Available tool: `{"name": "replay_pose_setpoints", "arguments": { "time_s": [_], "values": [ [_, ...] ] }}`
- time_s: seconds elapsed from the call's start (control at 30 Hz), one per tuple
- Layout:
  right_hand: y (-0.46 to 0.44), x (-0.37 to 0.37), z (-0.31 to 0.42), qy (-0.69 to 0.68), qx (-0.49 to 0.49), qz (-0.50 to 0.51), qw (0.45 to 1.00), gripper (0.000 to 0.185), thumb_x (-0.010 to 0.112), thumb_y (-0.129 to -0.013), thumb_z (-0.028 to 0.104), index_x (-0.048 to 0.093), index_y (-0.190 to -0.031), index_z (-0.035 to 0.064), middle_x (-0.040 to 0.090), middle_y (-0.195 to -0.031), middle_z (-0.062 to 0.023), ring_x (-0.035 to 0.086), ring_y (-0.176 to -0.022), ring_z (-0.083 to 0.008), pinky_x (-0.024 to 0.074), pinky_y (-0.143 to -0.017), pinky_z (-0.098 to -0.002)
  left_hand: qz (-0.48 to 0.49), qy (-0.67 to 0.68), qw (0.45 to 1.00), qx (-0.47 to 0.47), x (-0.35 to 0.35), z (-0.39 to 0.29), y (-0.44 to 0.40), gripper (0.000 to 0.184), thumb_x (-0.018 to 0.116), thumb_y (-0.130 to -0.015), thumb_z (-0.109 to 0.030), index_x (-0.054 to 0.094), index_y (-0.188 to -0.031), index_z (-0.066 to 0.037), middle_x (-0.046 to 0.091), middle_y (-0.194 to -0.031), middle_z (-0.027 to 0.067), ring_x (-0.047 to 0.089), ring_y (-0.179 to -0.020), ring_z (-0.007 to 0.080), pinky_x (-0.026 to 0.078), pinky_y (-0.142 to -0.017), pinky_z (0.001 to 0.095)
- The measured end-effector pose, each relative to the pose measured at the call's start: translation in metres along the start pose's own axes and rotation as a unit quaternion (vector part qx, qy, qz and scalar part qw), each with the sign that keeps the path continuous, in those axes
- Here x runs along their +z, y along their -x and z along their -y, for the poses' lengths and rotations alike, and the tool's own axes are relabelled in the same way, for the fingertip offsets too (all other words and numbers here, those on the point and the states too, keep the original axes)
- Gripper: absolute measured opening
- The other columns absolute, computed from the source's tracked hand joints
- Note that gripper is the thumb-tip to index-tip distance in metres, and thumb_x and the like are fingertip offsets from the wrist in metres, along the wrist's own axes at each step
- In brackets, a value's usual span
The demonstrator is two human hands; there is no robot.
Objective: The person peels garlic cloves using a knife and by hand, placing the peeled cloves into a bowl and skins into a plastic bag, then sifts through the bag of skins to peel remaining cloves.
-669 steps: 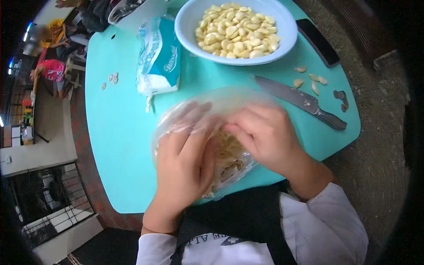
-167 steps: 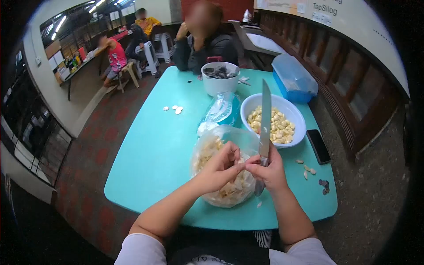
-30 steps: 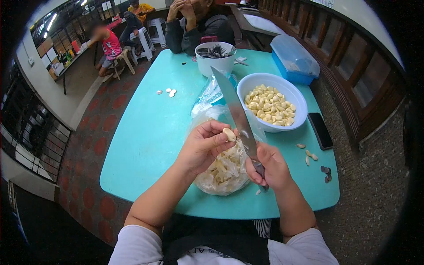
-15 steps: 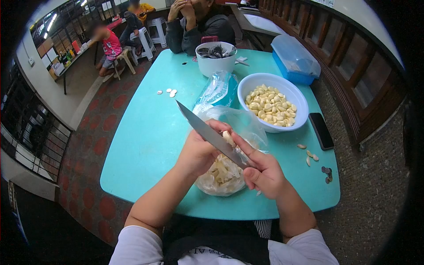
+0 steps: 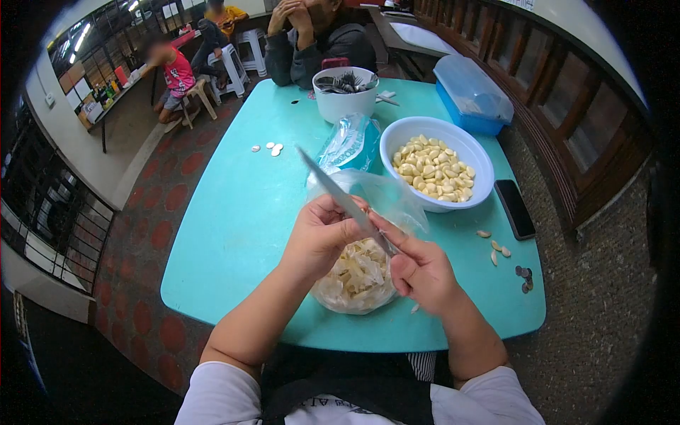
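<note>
My right hand is closed round the handle of a knife, whose blade slants up to the left across my fingers. Close against it, my left hand pinches a garlic clove, now mostly hidden behind the blade and fingertips. Under both hands a clear plastic bag stands open, with pale peelings inside. Peeled cloves fill a light blue bowl to the right of the bag.
On the turquoise table are a tissue pack, a white tub of utensils, a blue lidded box, a phone, loose cloves, and coins. A person sits at the far edge; others are behind.
Since a second ago, the knife has swung from the right of my left hand to across it. The clove, plainly visible then, is now mostly covered, and my hands have come together.
</note>
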State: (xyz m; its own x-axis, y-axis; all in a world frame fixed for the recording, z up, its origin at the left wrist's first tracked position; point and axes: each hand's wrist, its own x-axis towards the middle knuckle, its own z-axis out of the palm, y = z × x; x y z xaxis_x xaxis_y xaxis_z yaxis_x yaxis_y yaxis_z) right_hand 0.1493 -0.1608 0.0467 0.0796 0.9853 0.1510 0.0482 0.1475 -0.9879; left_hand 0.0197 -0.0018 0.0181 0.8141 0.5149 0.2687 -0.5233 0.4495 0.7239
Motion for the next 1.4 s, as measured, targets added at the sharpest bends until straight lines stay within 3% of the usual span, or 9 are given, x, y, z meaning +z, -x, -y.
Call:
{"name": "replay_pose_setpoints", "arguments": {
  "time_s": [0.03,0.13,0.23,0.33,0.43,0.63,0.93,1.13,1.4],
  "values": [
    [0.000,-0.002,-0.002,-0.055,0.023,0.011,0.998,0.051,0.050,-0.098,0.026,0.037,-0.143,0.0057,0.064,-0.080,-0.0064,0.059,-0.064,-0.0088,0.0459,-0.059,-0.0193,-0.004,-0.002,1.000,-0.007,0.000,0.000,0.000,0.024,0.069,-0.081,-0.001,0.061,-0.103,0.000,0.064,-0.099,0.0097,0.064,-0.090,0.0190,0.055,-0.080,0.0326],
    [-0.004,-0.003,-0.006,-0.132,0.007,0.017,0.991,0.052,0.044,-0.099,0.035,0.037,-0.143,0.0071,0.046,-0.056,0.0022,0.036,-0.041,-0.0023,0.0288,-0.039,-0.0160,-0.008,-0.013,1.000,-0.022,-0.003,0.000,-0.001,0.023,0.068,-0.083,-0.004,0.060,-0.104,0.000,0.065,-0.098,0.0090,0.065,-0.090,0.0186,0.056,-0.081,0.0327],
    [-0.006,-0.010,-0.011,-0.154,0.023,0.045,0.987,0.056,0.039,-0.100,0.042,0.034,-0.143,0.0072,0.045,-0.053,0.0005,0.036,-0.038,-0.0045,0.0288,-0.035,-0.0176,-0.004,-0.022,0.999,-0.027,-0.006,0.001,-0.002,0.023,0.068,-0.084,-0.006,0.060,-0.105,-0.001,0.066,-0.099,0.0088,0.066,-0.089,0.0190,0.057,-0.080,0.0333],
    [-0.006,-0.009,-0.006,-0.189,0.042,0.033,0.981,0.060,0.035,-0.099,0.050,0.041,-0.133,0.0016,0.040,-0.048,-0.0005,0.031,-0.034,-0.0058,0.0261,-0.033,-0.0199,-0.005,-0.014,0.999,-0.033,-0.003,-0.001,-0.002,0.022,0.066,-0.085,-0.005,0.059,-0.106,-0.001,0.066,-0.099,0.0088,0.066,-0.089,0.0184,0.057,-0.079,0.0323],
    [-0.006,-0.011,-0.010,-0.223,0.047,0.034,0.973,0.055,0.034,-0.099,0.049,0.044,-0.126,0.0017,0.038,-0.046,-0.0002,0.031,-0.033,-0.0065,0.0265,-0.033,-0.0204,0.004,-0.003,0.999,-0.041,-0.002,-0.002,-0.002,0.022,0.064,-0.086,-0.004,0.059,-0.107,-0.001,0.065,-0.101,0.0093,0.065,-0.090,0.0177,0.057,-0.080,0.0314],
    [-0.007,-0.014,-0.013,-0.284,0.052,0.051,0.956,0.053,0.035,-0.100,0.047,0.043,-0.131,0.0050,0.041,-0.050,0.0009,0.033,-0.036,-0.0052,0.0284,-0.035,-0.0185,-0.003,0.009,0.999,-0.050,-0.001,-0.002,-0.003,0.023,0.062,-0.087,-0.003,0.058,-0.109,-0.001,0.064,-0.104,0.0093,0.064,-0.093,0.0167,0.057,-0.083,0.0296],
    [-0.007,-0.011,-0.012,-0.287,0.062,0.037,0.955,0.051,0.035,-0.100,0.048,0.044,-0.126,0.0059,0.041,-0.050,0.0011,0.033,-0.035,-0.0055,0.0283,-0.035,-0.0195,-0.008,-0.004,0.999,-0.045,-0.003,-0.001,-0.003,0.023,0.067,-0.082,0.000,0.057,-0.102,-0.003,0.064,-0.101,0.0095,0.065,-0.092,0.0178,0.057,-0.082,0.0311],
    [-0.008,-0.013,-0.012,-0.301,0.069,0.023,0.951,0.045,0.035,-0.100,0.048,0.047,-0.113,0.0069,0.041,-0.049,0.0008,0.033,-0.034,-0.0053,0.0284,-0.035,-0.0201,0.004,0.000,0.999,-0.033,-0.002,-0.002,-0.004,0.025,0.067,-0.082,0.001,0.057,-0.104,-0.004,0.064,-0.102,0.0103,0.065,-0.092,0.0192,0.057,-0.083,0.0322],
    [-0.007,-0.011,-0.010,-0.288,0.062,0.018,0.956,0.046,0.035,-0.100,0.048,0.048,-0.115,0.0063,0.042,-0.049,0.0006,0.033,-0.034,-0.0053,0.0284,-0.035,-0.0194,-0.015,0.000,0.999,-0.030,0.004,-0.003,-0.004,0.025,0.067,-0.082,-0.001,0.057,-0.105,-0.004,0.064,-0.105,0.0105,0.064,-0.096,0.0195,0.056,-0.084,0.0320]
  ]
}}
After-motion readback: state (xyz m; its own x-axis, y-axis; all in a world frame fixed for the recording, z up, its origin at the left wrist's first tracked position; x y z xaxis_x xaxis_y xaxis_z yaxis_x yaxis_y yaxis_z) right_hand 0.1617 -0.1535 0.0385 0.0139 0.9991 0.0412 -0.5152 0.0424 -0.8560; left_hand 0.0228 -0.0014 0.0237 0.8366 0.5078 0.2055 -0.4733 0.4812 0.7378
